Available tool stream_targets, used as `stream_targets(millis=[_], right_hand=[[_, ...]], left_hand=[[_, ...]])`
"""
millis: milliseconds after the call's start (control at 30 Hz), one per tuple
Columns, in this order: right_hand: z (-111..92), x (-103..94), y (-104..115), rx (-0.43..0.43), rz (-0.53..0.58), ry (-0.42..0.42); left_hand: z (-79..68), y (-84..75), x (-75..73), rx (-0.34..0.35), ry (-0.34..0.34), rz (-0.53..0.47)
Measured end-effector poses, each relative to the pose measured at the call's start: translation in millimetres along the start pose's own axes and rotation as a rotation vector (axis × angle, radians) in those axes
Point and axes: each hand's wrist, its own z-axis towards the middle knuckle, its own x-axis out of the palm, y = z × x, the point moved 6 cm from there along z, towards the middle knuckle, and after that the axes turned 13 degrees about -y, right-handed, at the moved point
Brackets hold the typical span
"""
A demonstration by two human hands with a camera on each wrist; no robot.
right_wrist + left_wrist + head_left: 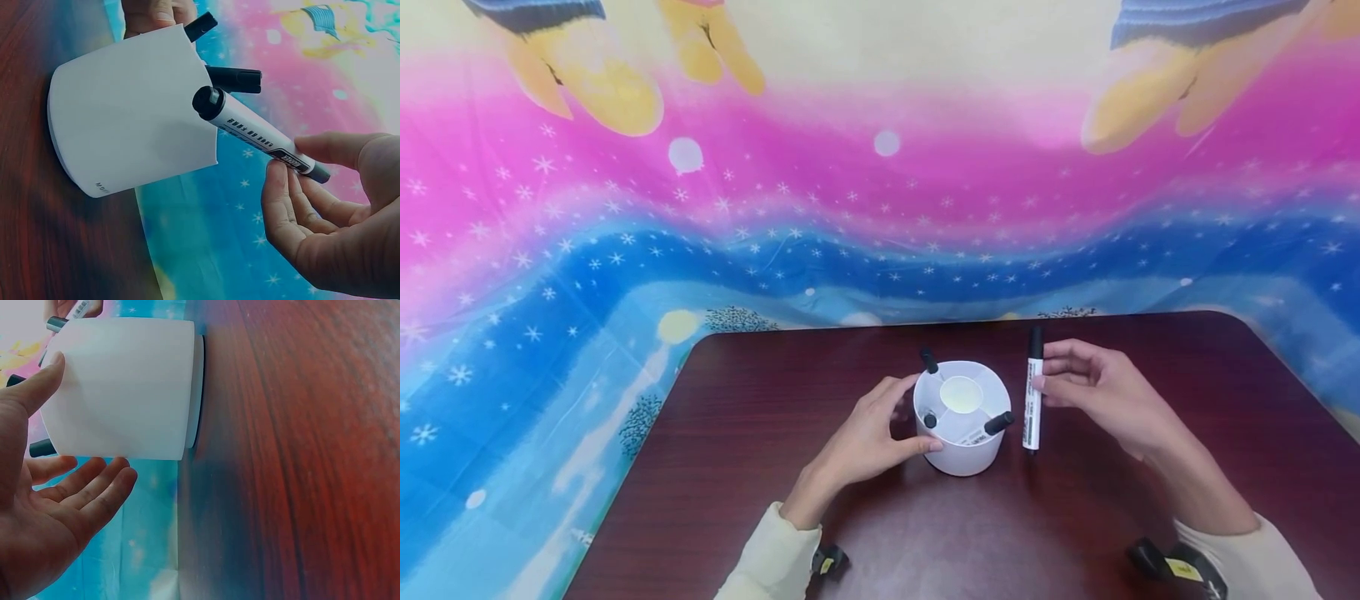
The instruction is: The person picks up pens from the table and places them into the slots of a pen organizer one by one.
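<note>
A round white pen holder [967,458] stands on the table, with three black-ended markers [998,423] leaning in its compartments. My left hand [868,433] holds its left side, thumb near the front rim and fingers reaching around behind. In the left wrist view the thumb and fingertips lie against the white wall [125,387]. To the right of the holder, my right hand [1093,387] pinches a white marker [1033,404] with black ends between thumb and fingers. The marker is upright in the head view. In the right wrist view, one black end of that marker [262,137] points toward the holder.
The dark red-brown wooden table [737,400] has rounded far corners. Behind it hangs a colourful cloth [820,192] with snowflakes and cartoon feet. Black straps with yellow labels [1183,570] are at both wrists, by the pale sleeves [775,550].
</note>
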Motion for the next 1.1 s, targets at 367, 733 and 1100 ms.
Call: stream_targets(millis=[367, 733, 1100], right_hand=[[9, -3.5, 8, -0.029, 0.035, -0.058], [16, -2.2, 14, -0.04, 0.071, -0.088], [18, 2.6, 11, -0.034, 0.226, -0.104]], left_hand=[[0.2, 1.5, -0.3, -0.001, -0.005, -0.002], [0.1, 1.3, 0.3, -0.008, -0.004, 0.001], [0.2, 2.4, 1.0, -0.013, -0.009, 0.006]])
